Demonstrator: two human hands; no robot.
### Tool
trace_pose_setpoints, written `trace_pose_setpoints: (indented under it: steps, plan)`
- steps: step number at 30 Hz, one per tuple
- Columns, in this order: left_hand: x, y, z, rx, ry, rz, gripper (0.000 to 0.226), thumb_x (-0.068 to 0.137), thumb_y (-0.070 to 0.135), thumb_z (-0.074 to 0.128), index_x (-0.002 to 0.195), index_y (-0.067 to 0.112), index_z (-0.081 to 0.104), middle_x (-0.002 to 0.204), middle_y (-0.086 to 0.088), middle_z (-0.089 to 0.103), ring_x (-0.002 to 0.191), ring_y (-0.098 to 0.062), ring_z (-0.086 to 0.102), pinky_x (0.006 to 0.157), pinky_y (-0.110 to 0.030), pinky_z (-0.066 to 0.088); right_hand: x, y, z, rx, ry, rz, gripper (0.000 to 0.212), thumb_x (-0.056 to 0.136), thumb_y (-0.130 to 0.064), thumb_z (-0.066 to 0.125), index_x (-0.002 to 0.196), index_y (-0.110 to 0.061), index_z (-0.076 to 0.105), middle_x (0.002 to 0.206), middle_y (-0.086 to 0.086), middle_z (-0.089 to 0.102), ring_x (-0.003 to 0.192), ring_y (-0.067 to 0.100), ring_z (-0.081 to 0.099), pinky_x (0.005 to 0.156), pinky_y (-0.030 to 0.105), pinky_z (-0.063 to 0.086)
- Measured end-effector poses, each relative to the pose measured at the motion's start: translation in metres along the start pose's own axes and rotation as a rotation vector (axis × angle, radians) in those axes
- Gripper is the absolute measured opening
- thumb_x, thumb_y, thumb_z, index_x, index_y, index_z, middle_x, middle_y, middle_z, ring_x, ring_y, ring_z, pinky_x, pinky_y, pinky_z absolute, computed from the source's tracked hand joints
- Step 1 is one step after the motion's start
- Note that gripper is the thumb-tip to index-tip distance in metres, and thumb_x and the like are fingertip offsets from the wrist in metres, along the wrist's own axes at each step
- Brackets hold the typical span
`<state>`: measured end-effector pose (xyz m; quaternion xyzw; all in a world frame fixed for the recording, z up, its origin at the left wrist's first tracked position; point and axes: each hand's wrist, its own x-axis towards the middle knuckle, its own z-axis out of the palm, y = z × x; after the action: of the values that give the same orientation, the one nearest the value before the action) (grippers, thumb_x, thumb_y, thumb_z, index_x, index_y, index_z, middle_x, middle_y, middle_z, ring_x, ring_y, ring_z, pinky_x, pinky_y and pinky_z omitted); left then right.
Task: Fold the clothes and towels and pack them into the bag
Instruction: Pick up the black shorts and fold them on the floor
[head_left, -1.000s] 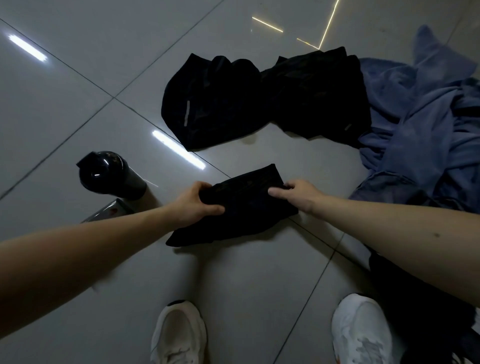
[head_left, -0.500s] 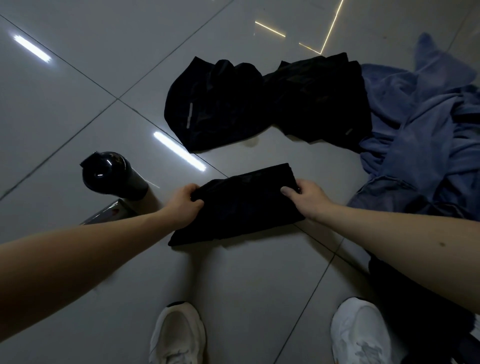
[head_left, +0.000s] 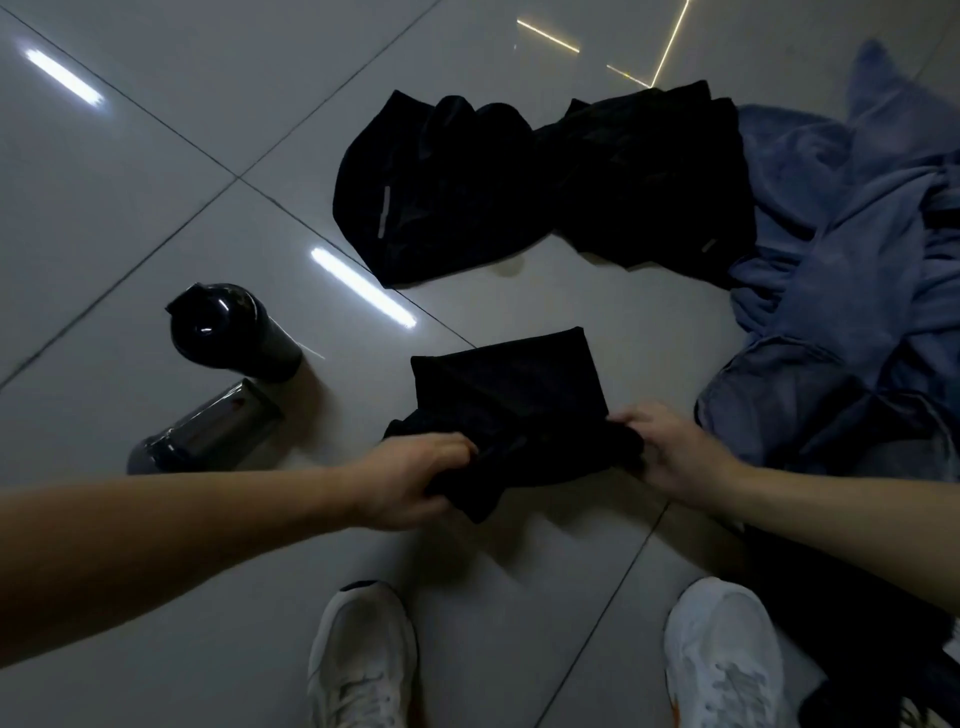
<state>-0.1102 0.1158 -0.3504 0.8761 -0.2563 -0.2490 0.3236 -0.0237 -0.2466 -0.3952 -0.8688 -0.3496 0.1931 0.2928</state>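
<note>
Black cloth (head_left: 511, 395), folded: left hand (head_left: 410, 480) and right hand (head_left: 670, 452) each grip its near edge, fingertips hidden in fabric. Blue towel (head_left: 857, 270), right, cut off.

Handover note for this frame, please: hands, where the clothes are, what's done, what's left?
The left hand grips the small black garment at its near left corner; the right hand pinches its near right corner. The garment lies partly folded on the floor. The black clothes heap beyond it and the blue fabric pile at right: unfolded. No bag clearly seen. To do: finish this fold, fold the rest, pack everything.
</note>
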Motion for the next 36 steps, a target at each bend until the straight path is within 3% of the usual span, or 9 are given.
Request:
trace_pose_setpoints:
  steps: [2,6,10,13,16,18,26,32,36]
  plan:
    - [-0.005,0.000,0.019,0.151,-0.123,0.064,0.029,0.087,0.023,0.063,0.116,0.018,0.060,0.130,0.002,0.053,0.115,-0.014,0.053,0.095,-0.024,0.045,-0.019,0.005,0.006,-0.136,-0.136,-0.101,0.037,0.074,0.001,0.069,0.110,-0.010,0.071,0.124,0.006,0.062,0.112,0.025,0.058,0.093,0.039,0.052]
    - [-0.017,-0.003,0.035,0.266,-0.376,0.101,0.043,0.082,0.022,0.063,0.126,0.022,0.058,0.149,0.002,0.041,0.134,-0.017,0.037,0.111,-0.034,0.037,-0.032,-0.002,0.010,-0.303,-0.288,-0.186,0.042,0.073,-0.009,0.063,0.115,-0.016,0.067,0.130,0.009,0.055,0.117,0.027,0.054,0.094,0.039,0.052]
    - [-0.030,-0.009,0.028,0.180,-0.076,0.067,0.034,0.081,0.025,0.058,0.115,0.021,0.062,0.130,0.001,0.053,0.119,-0.018,0.050,0.101,-0.034,0.045,-0.019,-0.029,0.014,-0.293,-0.147,-0.127,0.035,0.072,-0.007,0.059,0.106,-0.011,0.068,0.123,0.014,0.058,0.112,0.031,0.056,0.089,0.042,0.054]
    - [-0.034,-0.025,0.029,0.154,0.324,-0.354,0.038,0.081,0.031,0.065,0.116,0.022,0.056,0.123,0.000,0.050,0.114,-0.022,0.048,0.098,-0.043,0.046,-0.007,-0.061,0.026,-0.238,-0.185,-0.135,0.042,0.077,-0.010,0.056,0.117,-0.013,0.062,0.135,0.012,0.050,0.120,0.031,0.052,0.089,0.040,0.055]
    - [-0.034,-0.035,0.024,0.078,0.305,-0.852,0.064,0.081,0.047,0.073,0.131,0.015,0.048,0.130,-0.004,0.046,0.119,-0.024,0.044,0.099,-0.040,0.043,0.009,-0.094,0.045,-0.137,-0.241,-0.079,0.046,0.084,-0.016,0.051,0.130,-0.019,0.055,0.146,0.005,0.037,0.128,0.027,0.046,0.088,0.040,0.056]
    - [-0.032,-0.037,0.021,-0.031,0.274,-0.959,0.070,0.077,0.051,0.077,0.128,0.014,0.048,0.120,-0.002,0.049,0.107,-0.019,0.050,0.089,-0.035,0.047,0.024,-0.114,0.059,-0.026,-0.274,0.021,0.047,0.090,-0.016,0.054,0.137,-0.020,0.051,0.148,-0.001,0.031,0.132,0.024,0.044,0.100,0.038,0.050]
    - [-0.013,-0.033,0.025,-0.182,0.148,-1.036,0.041,0.078,0.048,0.077,0.108,0.020,0.070,0.092,0.002,0.070,0.084,-0.017,0.068,0.081,-0.036,0.058,0.061,-0.140,0.069,0.143,-0.444,0.308,0.067,0.088,-0.021,0.062,0.151,-0.019,0.038,0.153,-0.003,0.028,0.142,0.021,0.029,0.118,0.030,0.029]
    - [-0.001,-0.011,0.018,-0.398,0.194,-1.045,0.026,0.081,0.033,0.078,0.097,0.016,0.067,0.090,-0.003,0.071,0.081,-0.017,0.069,0.075,-0.031,0.059,0.063,-0.131,0.057,0.319,-0.303,0.425,0.050,0.090,-0.018,0.063,0.139,-0.019,0.054,0.127,-0.004,0.056,0.111,0.011,0.060,0.105,0.029,0.048]
    - [0.015,0.015,0.005,-0.414,0.179,-0.936,0.016,0.085,0.030,0.075,0.090,0.018,0.066,0.079,0.003,0.066,0.071,-0.009,0.064,0.058,-0.021,0.050,0.067,-0.127,0.050,0.744,-0.135,0.632,0.030,0.095,-0.010,0.062,0.124,-0.013,0.062,0.116,0.007,0.064,0.100,0.024,0.069,0.081,0.038,0.062]
